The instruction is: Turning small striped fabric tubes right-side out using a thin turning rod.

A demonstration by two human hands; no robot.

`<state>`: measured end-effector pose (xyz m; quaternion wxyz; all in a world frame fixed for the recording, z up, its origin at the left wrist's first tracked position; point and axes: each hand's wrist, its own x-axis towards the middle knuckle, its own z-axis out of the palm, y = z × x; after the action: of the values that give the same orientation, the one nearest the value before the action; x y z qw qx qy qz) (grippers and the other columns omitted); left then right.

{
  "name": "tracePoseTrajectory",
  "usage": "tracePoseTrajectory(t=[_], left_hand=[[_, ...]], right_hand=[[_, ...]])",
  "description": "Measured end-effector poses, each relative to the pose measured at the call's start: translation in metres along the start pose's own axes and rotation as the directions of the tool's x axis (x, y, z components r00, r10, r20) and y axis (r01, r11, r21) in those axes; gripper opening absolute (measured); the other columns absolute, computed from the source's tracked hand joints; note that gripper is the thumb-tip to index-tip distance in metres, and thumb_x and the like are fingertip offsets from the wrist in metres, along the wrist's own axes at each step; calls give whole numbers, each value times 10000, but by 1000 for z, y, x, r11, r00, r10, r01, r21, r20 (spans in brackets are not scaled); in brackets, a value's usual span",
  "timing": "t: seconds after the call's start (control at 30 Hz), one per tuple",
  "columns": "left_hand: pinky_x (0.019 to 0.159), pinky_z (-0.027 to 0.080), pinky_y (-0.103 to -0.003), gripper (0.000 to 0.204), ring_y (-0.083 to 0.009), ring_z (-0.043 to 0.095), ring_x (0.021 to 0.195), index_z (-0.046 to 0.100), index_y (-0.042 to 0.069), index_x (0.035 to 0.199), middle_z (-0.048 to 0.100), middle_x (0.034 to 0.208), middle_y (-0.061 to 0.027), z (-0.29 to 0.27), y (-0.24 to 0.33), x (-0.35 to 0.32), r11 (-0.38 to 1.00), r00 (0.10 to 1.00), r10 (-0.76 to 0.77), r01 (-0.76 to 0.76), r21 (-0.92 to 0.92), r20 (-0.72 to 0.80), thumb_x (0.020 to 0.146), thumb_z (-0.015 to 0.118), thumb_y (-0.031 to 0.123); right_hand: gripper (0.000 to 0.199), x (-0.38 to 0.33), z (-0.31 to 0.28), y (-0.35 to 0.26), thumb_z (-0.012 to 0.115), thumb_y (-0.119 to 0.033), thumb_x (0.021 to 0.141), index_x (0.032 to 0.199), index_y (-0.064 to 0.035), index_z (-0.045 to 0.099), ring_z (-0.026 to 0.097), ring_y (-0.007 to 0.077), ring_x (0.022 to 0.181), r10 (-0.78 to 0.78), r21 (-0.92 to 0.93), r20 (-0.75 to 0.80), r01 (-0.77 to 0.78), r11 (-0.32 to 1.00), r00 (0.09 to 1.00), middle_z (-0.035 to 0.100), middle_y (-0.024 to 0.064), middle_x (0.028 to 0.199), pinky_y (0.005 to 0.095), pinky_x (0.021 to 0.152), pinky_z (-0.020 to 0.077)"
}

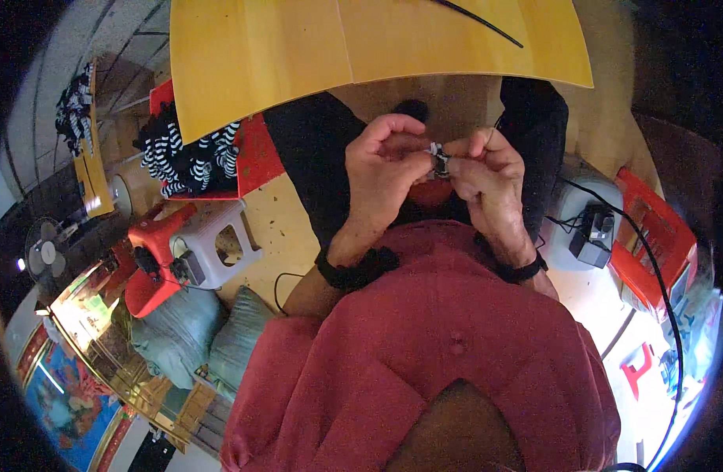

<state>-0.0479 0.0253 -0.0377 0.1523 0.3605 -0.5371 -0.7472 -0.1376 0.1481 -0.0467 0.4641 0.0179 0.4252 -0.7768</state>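
Close together above my lap, both hands pinch one small black-and-white piece [438, 160]. It looks striped and soft, but most of it is hidden by fingers. My left hand [383, 161] grips it from the left between thumb and forefinger, the other fingers curled. From the right, my right hand [491, 171] holds the other side with its fingertips. Dark bands circle both wrists. To the left, a red box [261, 161] holds a heap of black-and-white striped fabric pieces [195, 157] that resemble the one in my hands.
A yellow wooden tabletop [298, 47] spans the front, with a thin black strip [487, 25] on it. White stools [212, 248] and red stools [660, 236] stand at both sides. A black device [596, 236] trails a cable at right. Stuffed sacks [176, 334] and a fan [47, 250] are left.
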Motion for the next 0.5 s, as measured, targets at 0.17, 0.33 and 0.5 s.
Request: tracePoseTrajectory(t=[0.17,0.33,0.5], left_hand=[[563,479,-213,321,-106,601,691,540,1,977,640,800,-91,-6,6,-1,986,992,-119,115,-119,-32,690,641,-101],[485,398,-187,309,-71,534,579,543,23,949,635,789,-76,-19,10,4,866,952,-272,305,-396,139,687,634,-114],[435,298,-176,291,-29,436,516,547,40,922,609,807,-41,-23,4,2,726,885,-304,455,-515,353,685,641,-100]], right_hand=[[190,-5,11,12,576,98,769,848,-47,482,570,94,709,-294,-482,-9,253,839,956,617,69,850,217,609,459],[220,-4,9,16,568,104,775,920,-29,469,574,97,734,-429,-656,76,369,659,900,607,72,855,218,638,461],[270,-4,15,10,572,108,766,950,-38,439,578,104,756,-344,-443,-35,294,847,938,614,81,862,230,652,466]])
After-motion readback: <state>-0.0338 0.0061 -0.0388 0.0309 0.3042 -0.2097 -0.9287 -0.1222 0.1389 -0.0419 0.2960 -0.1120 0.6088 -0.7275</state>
